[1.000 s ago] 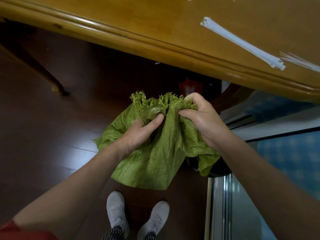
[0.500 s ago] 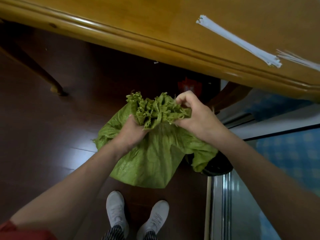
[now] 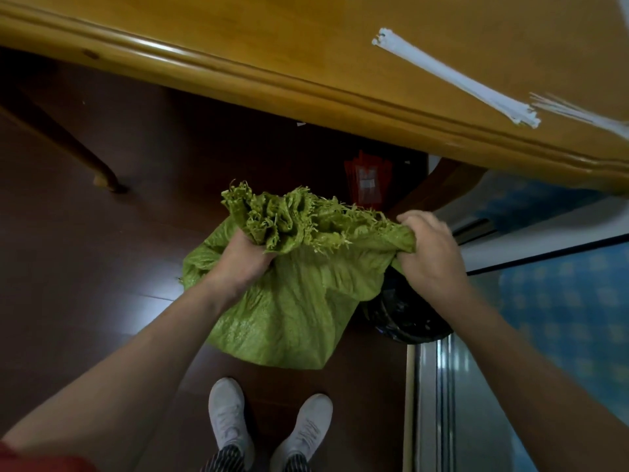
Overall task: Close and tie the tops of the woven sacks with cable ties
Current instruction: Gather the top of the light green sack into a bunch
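Desk [image 3: 306,46]: wooden top, above and ahead of my hands; its moulded edge runs diagonally from upper left to lower right.
Woven sack [image 3: 289,308]: green, standing on the dark floor just ahead of my shoes, below the desk edge. Its frayed mouth [image 3: 299,219] runs left to right between my two hands.
Left hand [image 3: 245,257]: clamped on the gathered, pleated part of the mouth at its left end.
Right hand [image 3: 429,253]: closed on the ungathered right corner of the mouth, held apart from my left hand, the cloth stretched between them.
Cable ties [image 3: 452,78]: white bundle lying on the desk, up and to the right; long axis diagonal, upper left to lower right.
Governing relation: the ties lie on my right side, nearer my right hand. My judgement: right hand feeds the remaining cloth leftward into the left-hand bunch, then is free to reach up-right for a tie.
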